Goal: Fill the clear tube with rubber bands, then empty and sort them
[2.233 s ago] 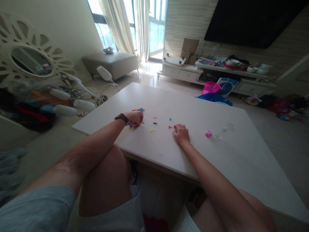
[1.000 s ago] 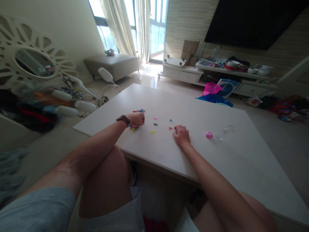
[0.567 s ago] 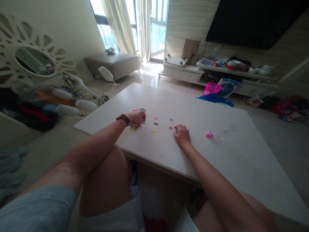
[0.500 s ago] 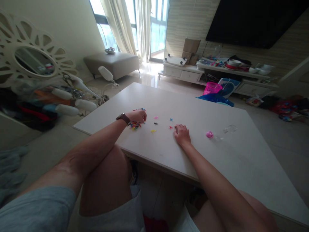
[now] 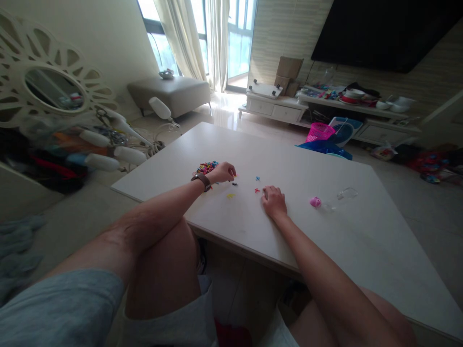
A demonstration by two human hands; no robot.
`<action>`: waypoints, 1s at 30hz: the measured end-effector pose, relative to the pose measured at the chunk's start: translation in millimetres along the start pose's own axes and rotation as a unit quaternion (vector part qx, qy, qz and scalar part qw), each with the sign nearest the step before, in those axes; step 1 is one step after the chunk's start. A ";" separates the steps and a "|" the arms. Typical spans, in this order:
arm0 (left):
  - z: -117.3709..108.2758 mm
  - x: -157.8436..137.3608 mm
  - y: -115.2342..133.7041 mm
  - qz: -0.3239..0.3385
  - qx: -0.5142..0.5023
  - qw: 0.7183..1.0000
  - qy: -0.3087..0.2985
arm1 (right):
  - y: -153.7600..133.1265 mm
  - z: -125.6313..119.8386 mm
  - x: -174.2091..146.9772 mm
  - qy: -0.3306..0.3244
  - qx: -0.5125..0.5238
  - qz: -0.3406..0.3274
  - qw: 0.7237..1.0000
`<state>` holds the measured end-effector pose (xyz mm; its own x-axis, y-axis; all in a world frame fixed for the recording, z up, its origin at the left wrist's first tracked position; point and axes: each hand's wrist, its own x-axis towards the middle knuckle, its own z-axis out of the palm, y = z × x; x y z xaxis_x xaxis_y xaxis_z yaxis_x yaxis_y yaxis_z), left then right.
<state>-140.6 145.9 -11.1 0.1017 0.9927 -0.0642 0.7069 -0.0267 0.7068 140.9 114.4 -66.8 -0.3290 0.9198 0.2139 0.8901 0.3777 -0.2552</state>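
My left hand (image 5: 224,172), with a watch (image 5: 201,180) on its wrist, rests on the white table (image 5: 296,231). Its fingertips are pinched together at a tiny coloured piece, and the grip itself is too small to make out. Just left of that hand lies a pile of small coloured pieces (image 5: 206,167). Loose ones lie between my hands: a black piece (image 5: 234,183), a yellow piece (image 5: 230,195), a blue piece (image 5: 257,178) and a red piece (image 5: 256,190). My right hand (image 5: 274,201) lies curled on the table beside the red piece, holding nothing visible.
A pink cap (image 5: 315,202) and a small clear bottle (image 5: 343,194) lie to the right of my right hand. Beyond the table are a pink basket (image 5: 317,131), a low white cabinet (image 5: 275,108) and a grey bench (image 5: 170,94). Clutter lies on the floor at left.
My left hand has moved right, off the pile of coloured pieces, to the loose pieces in the middle. The pile is now uncovered. My right hand has stayed put.
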 end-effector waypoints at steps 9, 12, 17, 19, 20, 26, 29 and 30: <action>11.6 7.1 -4.7 0.027 0.025 0.999 0.012 | -1.9 -0.9 0.5 -0.003 0.002 0.002 1.000; 8.2 5.0 -2.9 0.021 0.027 0.999 0.006 | -2.0 -1.1 0.5 -0.002 0.005 0.001 1.000; -1.1 0.7 0.1 0.072 0.019 0.996 -0.043 | -2.5 -1.9 -0.7 0.009 0.022 -0.011 1.000; -7.1 -1.3 -0.6 0.082 0.023 0.993 -0.085 | -2.6 -2.2 -1.1 0.012 0.021 -0.014 1.000; -10.3 -2.4 -1.4 0.080 0.027 0.990 -0.109 | -2.7 -2.3 -1.2 0.012 0.020 -0.015 1.000; -17.9 -12.9 -2.0 0.043 0.082 0.972 -0.217 | -3.2 -2.8 -0.5 -0.001 0.007 -0.017 1.000; -11.7 -17.1 3.0 0.028 0.110 0.963 -0.246 | -3.0 -2.5 -0.3 -0.002 0.008 -0.016 1.000; -9.7 -17.6 4.7 0.022 0.116 0.959 -0.256 | -2.8 -2.4 -0.3 -0.002 0.009 -0.017 1.000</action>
<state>-145.8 129.4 0.2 0.4235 0.8037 -0.4180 0.8250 -0.1516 0.5444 139.2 112.8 -63.8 -0.3592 0.9071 0.2193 0.8730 0.4097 -0.2645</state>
